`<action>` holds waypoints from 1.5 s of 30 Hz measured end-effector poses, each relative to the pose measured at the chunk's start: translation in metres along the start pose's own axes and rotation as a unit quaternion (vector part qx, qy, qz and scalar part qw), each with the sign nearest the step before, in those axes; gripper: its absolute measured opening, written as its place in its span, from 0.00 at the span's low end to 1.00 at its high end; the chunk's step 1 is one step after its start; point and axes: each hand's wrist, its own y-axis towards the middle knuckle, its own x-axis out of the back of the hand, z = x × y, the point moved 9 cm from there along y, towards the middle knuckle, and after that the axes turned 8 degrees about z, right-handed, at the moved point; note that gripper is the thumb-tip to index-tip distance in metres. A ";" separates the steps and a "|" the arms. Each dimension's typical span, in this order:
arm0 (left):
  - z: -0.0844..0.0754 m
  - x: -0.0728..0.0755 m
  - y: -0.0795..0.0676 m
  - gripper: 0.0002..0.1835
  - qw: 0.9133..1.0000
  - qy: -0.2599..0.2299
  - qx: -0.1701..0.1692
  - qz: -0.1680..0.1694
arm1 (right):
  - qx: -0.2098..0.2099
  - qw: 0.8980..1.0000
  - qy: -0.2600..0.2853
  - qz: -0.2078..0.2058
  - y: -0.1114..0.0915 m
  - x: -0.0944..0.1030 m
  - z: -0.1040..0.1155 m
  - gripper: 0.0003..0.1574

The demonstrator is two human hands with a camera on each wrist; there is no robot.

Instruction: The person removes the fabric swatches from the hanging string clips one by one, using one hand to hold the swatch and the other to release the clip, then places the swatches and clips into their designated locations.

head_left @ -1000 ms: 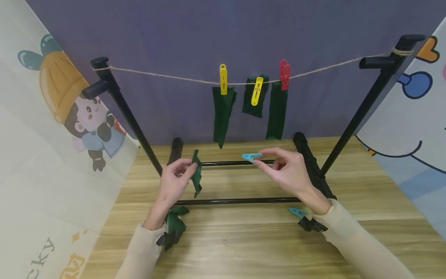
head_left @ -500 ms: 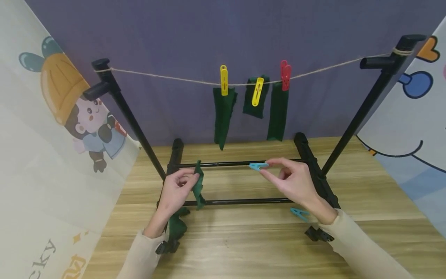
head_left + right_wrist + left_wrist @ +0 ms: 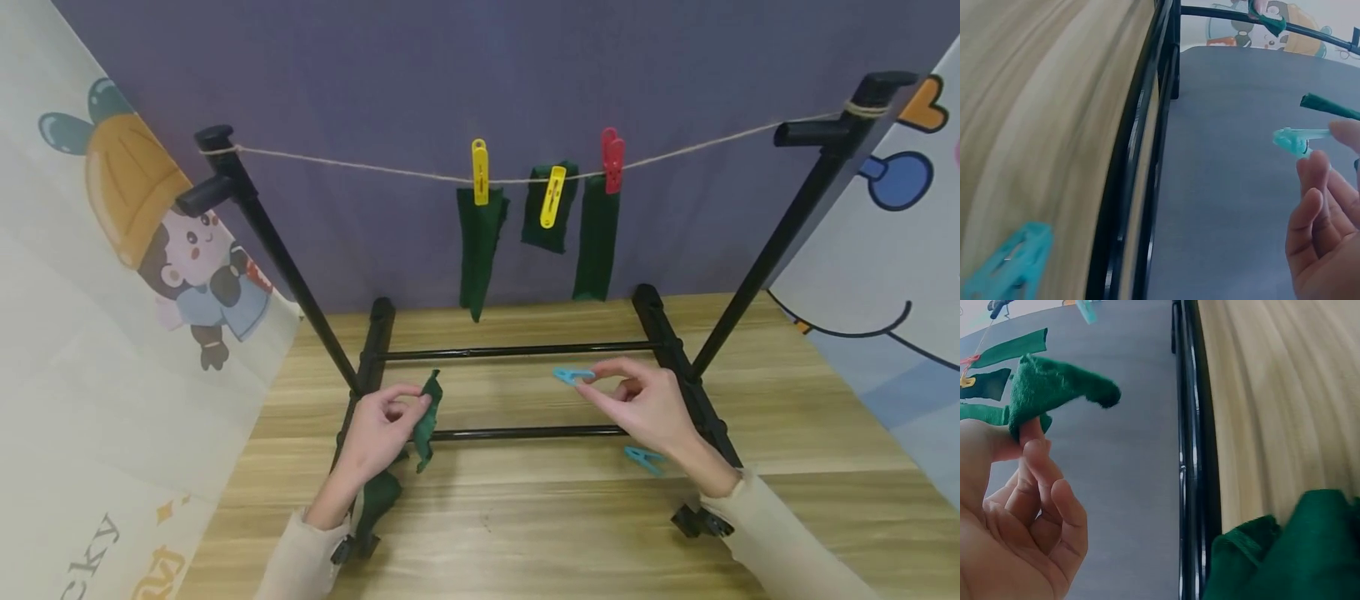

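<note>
Between thumb and forefinger my left hand (image 3: 382, 429) pinches a small dark green cloth (image 3: 426, 423), which hangs down over the rack's front bar. Its fuzzy folded end shows in the left wrist view, above the fingertips. On the other side, my right hand (image 3: 648, 407) pinches a light blue clothespin (image 3: 573, 376) by its handle ends, its nose pointing left. A second blue clothespin (image 3: 644, 459) lies on the table below that hand. Another green cloth (image 3: 377, 502) lies by my left wrist, partly hidden by it. Both hands are below the string (image 3: 360, 167).
Three green cloths hang on the string, under two yellow clothespins (image 3: 480, 172) (image 3: 552, 197) and a red clothespin (image 3: 612, 161). Black rack posts (image 3: 273, 250) rise at both sides, joined low by two crossbars (image 3: 517, 350). A purple-grey panel (image 3: 390, 75) stands behind.
Both hands have come down and nearer, the left with its cloth and the right with its clothespin, which has also shifted right. The hanging cloths stay as they were.
</note>
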 end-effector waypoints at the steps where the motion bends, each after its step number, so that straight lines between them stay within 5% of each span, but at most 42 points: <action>1: 0.001 -0.001 -0.001 0.15 1.000 0.006 0.000 0.005 | -0.005 1.000 -0.001 0.000 -0.002 -0.001 -0.008 0.13; 27: 0.049 -0.011 -0.030 0.17 0.986 0.116 0.077 0.093 | -0.128 0.983 0.049 0.119 -0.042 -0.026 -0.080 0.17; 35: 0.052 -0.011 -0.033 0.07 0.977 0.195 0.067 0.053 | -0.150 0.976 0.041 0.154 -0.045 -0.032 -0.086 0.18; 45: 0.060 -0.017 -0.034 0.04 0.965 0.244 0.085 0.050 | -0.132 0.968 0.053 0.208 -0.051 -0.042 -0.086 0.17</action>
